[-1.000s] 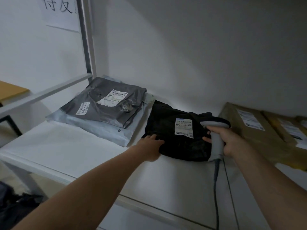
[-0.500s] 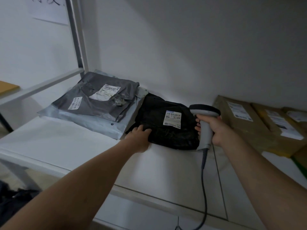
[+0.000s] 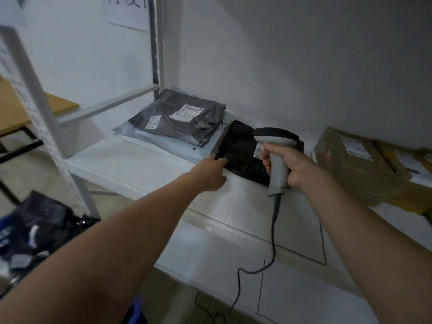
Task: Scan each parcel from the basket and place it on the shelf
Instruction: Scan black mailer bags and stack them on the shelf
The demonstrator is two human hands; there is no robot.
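Shelf (image 3: 131,164) holds black parcel (image 3: 238,153); left hand (image 3: 208,171) touches it, grip unclear; right hand (image 3: 294,164) grasps scanner (image 3: 275,137); more parcels (image 3: 35,225) wait lower left.

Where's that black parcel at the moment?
In the head view the black parcel lies on the white shelf, between the grey parcel stack on its left and the brown box on its right, partly behind the scanner.

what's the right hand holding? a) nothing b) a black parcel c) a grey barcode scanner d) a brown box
c: the right hand is wrapped round the handle of the grey corded scanner, held over the black parcel lying on the shelf.
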